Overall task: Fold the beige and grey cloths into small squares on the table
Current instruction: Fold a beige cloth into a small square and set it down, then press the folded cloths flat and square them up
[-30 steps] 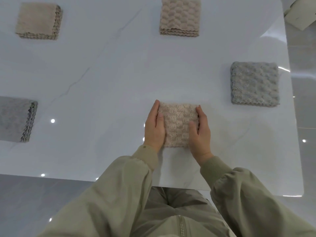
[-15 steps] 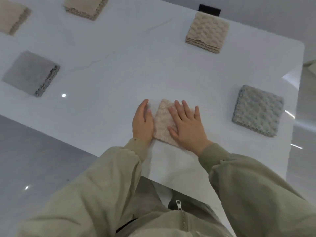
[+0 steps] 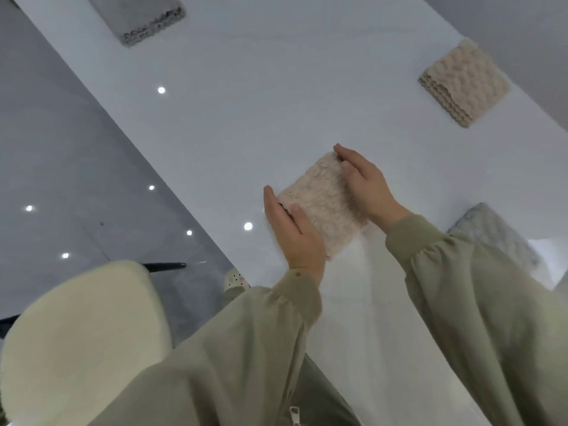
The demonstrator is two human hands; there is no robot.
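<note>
Near edge: left grip (image 3: 292,232) and right grip (image 3: 367,187) flank the beige cloth (image 3: 322,204), which sits on the white counter (image 3: 246,118) close to its near edge, already a small thick square. Both grips are spread, fingers straight against opposite sides and thumbs resting on top; nothing pinched. The frame is blurred, so I cannot tell whether the cloth lies flat or is slightly raised.

Judged step: squaring the final fold. Next I should press it flat, let go, and find an unfolded cloth; none in view.

Beyond: grey square (image 3: 491,229) to the right, beige square (image 3: 464,81), far grey square (image 3: 138,20).
</note>
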